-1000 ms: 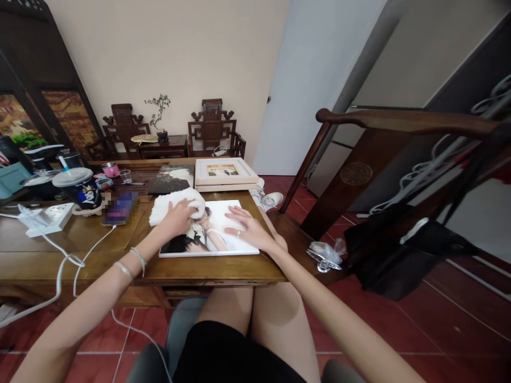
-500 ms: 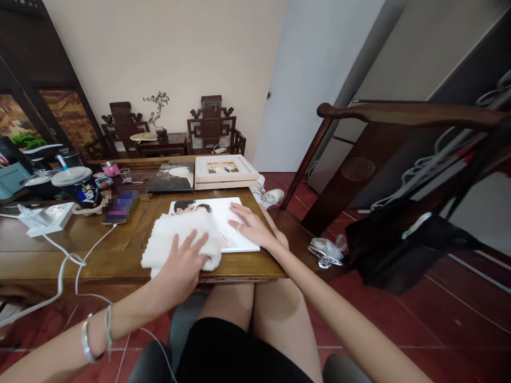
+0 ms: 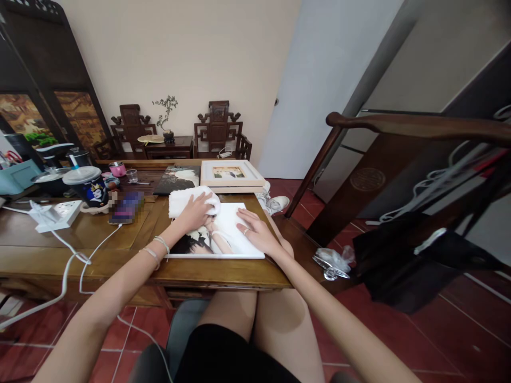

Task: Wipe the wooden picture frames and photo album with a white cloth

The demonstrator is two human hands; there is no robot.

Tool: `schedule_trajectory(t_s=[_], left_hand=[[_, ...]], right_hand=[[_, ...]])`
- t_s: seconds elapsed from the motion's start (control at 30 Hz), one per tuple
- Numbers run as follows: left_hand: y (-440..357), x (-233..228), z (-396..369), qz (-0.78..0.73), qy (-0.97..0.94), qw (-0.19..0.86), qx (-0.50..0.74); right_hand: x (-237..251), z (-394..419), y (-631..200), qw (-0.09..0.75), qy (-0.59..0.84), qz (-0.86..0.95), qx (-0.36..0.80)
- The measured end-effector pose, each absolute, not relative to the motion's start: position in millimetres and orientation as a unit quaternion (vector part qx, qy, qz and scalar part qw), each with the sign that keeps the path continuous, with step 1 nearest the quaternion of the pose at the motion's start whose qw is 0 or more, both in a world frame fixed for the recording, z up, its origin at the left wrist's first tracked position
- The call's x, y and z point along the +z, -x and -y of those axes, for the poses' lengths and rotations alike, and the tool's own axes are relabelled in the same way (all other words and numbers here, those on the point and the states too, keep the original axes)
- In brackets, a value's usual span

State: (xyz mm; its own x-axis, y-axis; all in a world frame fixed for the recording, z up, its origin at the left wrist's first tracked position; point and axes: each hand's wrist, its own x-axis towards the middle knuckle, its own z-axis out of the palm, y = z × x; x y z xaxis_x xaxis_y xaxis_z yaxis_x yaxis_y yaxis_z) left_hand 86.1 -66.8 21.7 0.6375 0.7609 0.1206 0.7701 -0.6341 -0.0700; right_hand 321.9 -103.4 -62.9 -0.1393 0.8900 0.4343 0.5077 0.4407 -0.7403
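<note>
With the left hand [image 3: 197, 211] pressing the white cloth [image 3: 187, 199] flat-fingered on the photo print's [image 3: 223, 239] far edge and the right hand [image 3: 255, 234] spread steadying it, a hard push could slide the print, apparently unfixed, off the surface [image 3: 120, 255].

The phone [image 3: 126, 207] is blurred out; the white cloth [image 3: 187, 201] hides the photo panel's [image 3: 235, 242] far corner.

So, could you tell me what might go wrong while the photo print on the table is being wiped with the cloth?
1. The print lies close to the table front edge; a push from the cloth under the left hand might slide it off, though the right hand lies flat on it.
2. The framed picture sits just behind the cloth and could get knocked.
3. The cable trails near the left arm and might snag.
</note>
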Motion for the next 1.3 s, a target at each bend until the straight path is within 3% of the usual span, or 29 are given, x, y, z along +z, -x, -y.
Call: schedule_trajectory(t_s=[0.13, 0.47, 0.57, 0.97, 1.1, 1.3], left_hand=[[-78, 21, 76, 0.4, 0.915, 0.049, -0.025], [-54, 32, 231, 0.331, 0.943, -0.013, -0.037], [-50, 34, 222, 0.355, 0.933, -0.019, -0.058], [-87, 34, 69, 0.384, 0.922, 0.007, -0.049], [-98, 28, 85, 0.4, 0.916, 0.015, -0.024], [-82, 24, 179, 0.361, 0.932, 0.019, -0.019]], right_hand=[[-63, 104, -321, 0.444, 0.487, 0.72, 0.215], [-57, 106, -320, 0.443, 0.488, 0.719, 0.222], [-58, 105, -320, 0.442, 0.489, 0.721, 0.214], [-59, 105, -320, 0.439, 0.492, 0.725, 0.198], [-59, 105, -320, 0.435, 0.492, 0.726, 0.204], [-58, 105, -320, 0.434, 0.495, 0.724, 0.206]])
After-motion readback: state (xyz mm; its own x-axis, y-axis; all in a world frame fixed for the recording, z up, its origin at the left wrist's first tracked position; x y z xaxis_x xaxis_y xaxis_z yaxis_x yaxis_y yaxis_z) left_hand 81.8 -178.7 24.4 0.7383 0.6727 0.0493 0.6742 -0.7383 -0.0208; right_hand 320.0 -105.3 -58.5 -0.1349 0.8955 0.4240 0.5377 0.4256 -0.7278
